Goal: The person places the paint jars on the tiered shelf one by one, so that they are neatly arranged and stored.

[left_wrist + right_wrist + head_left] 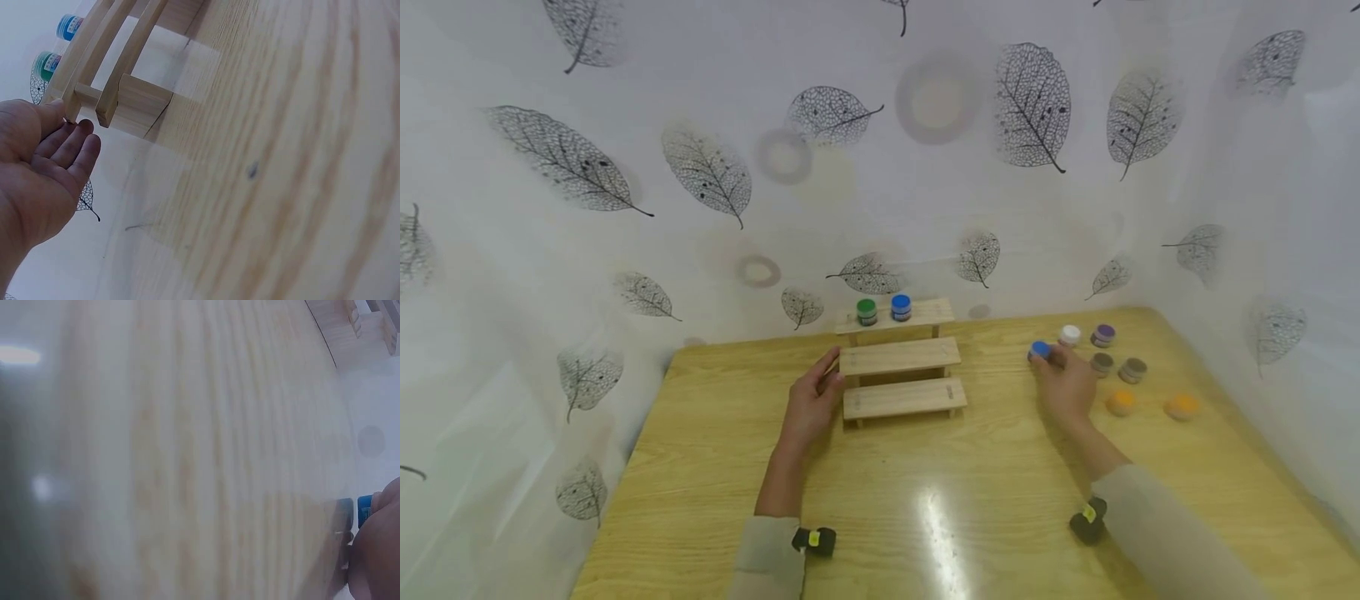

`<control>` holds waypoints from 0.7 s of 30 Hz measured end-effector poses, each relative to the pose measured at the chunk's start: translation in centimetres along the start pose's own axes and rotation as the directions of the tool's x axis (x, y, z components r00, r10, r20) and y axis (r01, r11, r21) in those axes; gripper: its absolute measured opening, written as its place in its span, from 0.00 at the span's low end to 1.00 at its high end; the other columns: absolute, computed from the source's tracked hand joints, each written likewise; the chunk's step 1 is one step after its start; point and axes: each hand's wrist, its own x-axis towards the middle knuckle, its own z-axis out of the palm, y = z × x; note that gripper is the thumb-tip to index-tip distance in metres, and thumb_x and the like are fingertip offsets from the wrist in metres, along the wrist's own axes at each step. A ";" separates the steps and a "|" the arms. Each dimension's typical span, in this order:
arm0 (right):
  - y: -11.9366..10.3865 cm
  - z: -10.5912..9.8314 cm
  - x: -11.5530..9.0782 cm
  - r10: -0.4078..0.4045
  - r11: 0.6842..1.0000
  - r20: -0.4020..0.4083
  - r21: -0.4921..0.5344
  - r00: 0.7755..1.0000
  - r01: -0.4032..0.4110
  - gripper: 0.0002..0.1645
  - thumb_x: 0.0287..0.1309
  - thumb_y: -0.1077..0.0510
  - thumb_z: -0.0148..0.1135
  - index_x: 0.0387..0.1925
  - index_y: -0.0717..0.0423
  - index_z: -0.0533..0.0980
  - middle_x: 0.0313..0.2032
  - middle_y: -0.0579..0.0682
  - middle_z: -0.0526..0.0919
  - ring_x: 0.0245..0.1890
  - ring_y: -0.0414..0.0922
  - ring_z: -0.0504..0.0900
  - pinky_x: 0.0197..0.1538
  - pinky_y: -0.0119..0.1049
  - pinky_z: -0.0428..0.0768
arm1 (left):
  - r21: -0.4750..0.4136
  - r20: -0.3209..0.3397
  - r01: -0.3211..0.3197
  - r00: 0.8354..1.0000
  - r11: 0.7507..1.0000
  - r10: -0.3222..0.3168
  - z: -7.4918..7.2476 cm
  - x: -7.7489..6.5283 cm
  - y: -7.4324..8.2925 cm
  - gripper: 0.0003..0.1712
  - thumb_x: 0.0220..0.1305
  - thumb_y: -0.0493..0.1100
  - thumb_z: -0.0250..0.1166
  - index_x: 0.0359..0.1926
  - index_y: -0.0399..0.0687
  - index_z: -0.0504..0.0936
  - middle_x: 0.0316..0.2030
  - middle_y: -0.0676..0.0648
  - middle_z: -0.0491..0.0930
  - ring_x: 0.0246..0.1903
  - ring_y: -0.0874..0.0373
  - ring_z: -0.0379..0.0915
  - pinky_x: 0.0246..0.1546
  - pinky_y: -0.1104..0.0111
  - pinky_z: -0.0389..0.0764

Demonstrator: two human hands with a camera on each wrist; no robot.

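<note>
A three-tiered wooden stand (pixel 901 357) stands at the back of the table. My left hand (pixel 811 404) grips its left end, thumb and fingertips around the end of the middle tier, which the left wrist view shows close up. On the top tier sit a green-lidded paint jar (pixel 867 312) and a blue-lidded paint jar (pixel 901 307). To the right, my right hand (pixel 1067 387) pinches another blue-lidded jar (pixel 1039 351) close over the table. In the right wrist view, that blue jar (pixel 365 510) shows at the fingertips, partly hidden by the hand.
Around my right hand stand a white-lidded jar (pixel 1070 335), a purple-lidded jar (pixel 1103 335), two dark grey-brown jars (pixel 1132 370) and two orange-lidded jars (pixel 1182 407). A leaf-patterned sheet (pixel 865 192) hangs behind the wooden table (pixel 880 500).
</note>
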 end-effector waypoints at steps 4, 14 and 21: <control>-0.7 0.2 -0.2 -0.035 0.999 0.032 0.000 0.999 0.035 0.20 0.68 0.58 0.72 0.56 0.66 0.82 0.53 0.66 0.87 0.56 0.65 0.85 0.67 0.59 0.79 | 0.000 -0.002 -0.013 1.000 1.000 0.013 0.0 0.1 -0.1 0.30 0.82 0.42 0.58 0.80 0.52 0.66 0.76 0.44 0.69 0.71 0.49 0.71 0.69 0.61 0.77; -4.2 1.8 -1.2 -0.112 0.989 0.064 0.106 0.992 0.104 0.19 0.61 0.56 0.79 0.50 0.64 0.86 0.46 0.61 0.91 0.52 0.60 0.89 0.61 0.56 0.84 | -0.004 -0.015 -0.028 0.999 1.000 0.028 0.1 0.0 -0.3 0.30 0.82 0.41 0.58 0.80 0.51 0.67 0.76 0.44 0.69 0.71 0.49 0.72 0.69 0.62 0.77; -6.9 2.7 -1.5 -0.148 0.980 0.053 0.142 0.988 0.139 0.21 0.60 0.52 0.80 0.47 0.62 0.87 0.45 0.60 0.91 0.55 0.60 0.87 0.62 0.57 0.84 | -0.006 -0.011 -0.033 0.999 0.999 0.033 0.0 0.1 -0.3 0.30 0.82 0.41 0.58 0.80 0.53 0.67 0.77 0.46 0.68 0.72 0.49 0.71 0.69 0.63 0.77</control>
